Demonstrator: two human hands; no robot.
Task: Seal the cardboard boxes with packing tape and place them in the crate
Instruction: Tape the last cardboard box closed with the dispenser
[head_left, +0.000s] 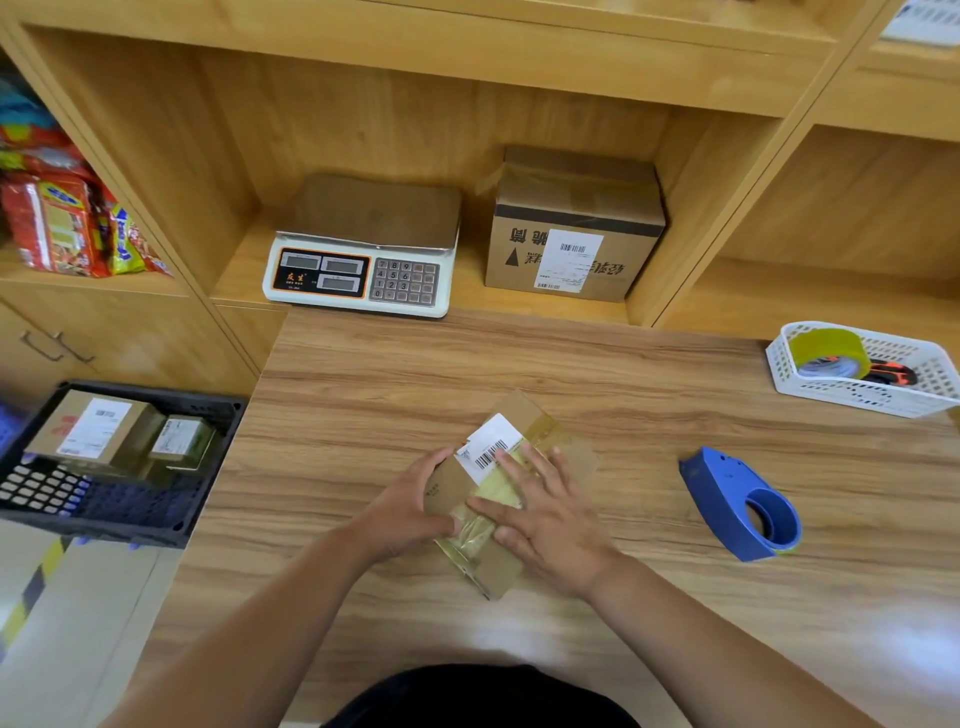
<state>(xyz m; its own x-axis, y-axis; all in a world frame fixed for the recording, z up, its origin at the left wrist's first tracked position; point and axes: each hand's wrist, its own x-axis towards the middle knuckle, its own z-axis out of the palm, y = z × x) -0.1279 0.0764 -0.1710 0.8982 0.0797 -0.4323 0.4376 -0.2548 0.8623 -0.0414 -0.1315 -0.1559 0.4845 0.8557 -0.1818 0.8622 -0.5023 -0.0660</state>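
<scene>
Both forearms reach in over the near edge of the bench (415, 374) and meet at its middle.

Left hand (410, 504): set against the left side of the small cardboard box (524, 410), fingers curled round that edge and thumb lying over the top. It grips the box.

Right hand (545, 514): flat on the box top, fingers straight and spread, palm down. It presses on the strip of yellowish packing tape (470, 538) that runs along the lid. Its fingertips reach the white barcode label (491, 444). It grasps nothing.

The box lies on the bench, turned at an angle to the bench edges, its far corner pointing toward the shelf unit.

Surroundings and room:
- The blue tape dispenser (737, 504) lies on the bench to the right, well apart from the right hand, with bare wood between.
- A white basket (857, 400) sits at the far right edge, holding a tape roll (831, 353).
- The black crate (223, 431) stands off the bench's left edge, lower than the bench top. It holds two labelled boxes (88, 426) side by side at its far end. Its near part shows open grid floor.
- Bare bench surface lies between the small box and the left edge.
- A scale (363, 260) and a large carton (571, 228) occupy the shelf behind the bench.
</scene>
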